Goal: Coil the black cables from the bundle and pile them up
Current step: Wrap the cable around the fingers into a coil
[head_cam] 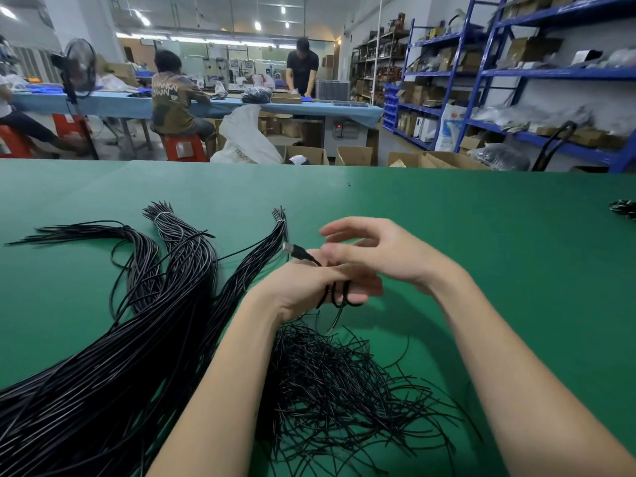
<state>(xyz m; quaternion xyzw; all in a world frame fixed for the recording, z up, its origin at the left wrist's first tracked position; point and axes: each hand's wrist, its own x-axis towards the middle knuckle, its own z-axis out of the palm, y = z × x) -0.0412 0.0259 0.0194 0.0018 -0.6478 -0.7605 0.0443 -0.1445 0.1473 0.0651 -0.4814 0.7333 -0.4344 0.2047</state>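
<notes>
Thick bundles of long black cables [148, 325] lie across the left of the green table [481, 235], tied near their far ends with white bands. My left hand [309, 287] holds one black cable [339, 294] wound in loops around its fingers, and the cable's USB plug [292, 250] sticks out to the upper left. My right hand [382, 251] hovers just above and right of it with fingers spread, blurred, holding nothing that I can see. Below my hands lies a loose tangle of thin black ties [337, 376].
A small dark pile of cables [624, 208] sits at the table's far right edge. Beyond the table are cardboard boxes [309, 154], blue shelving [516, 74] at right, and people working at a long blue table [223, 103].
</notes>
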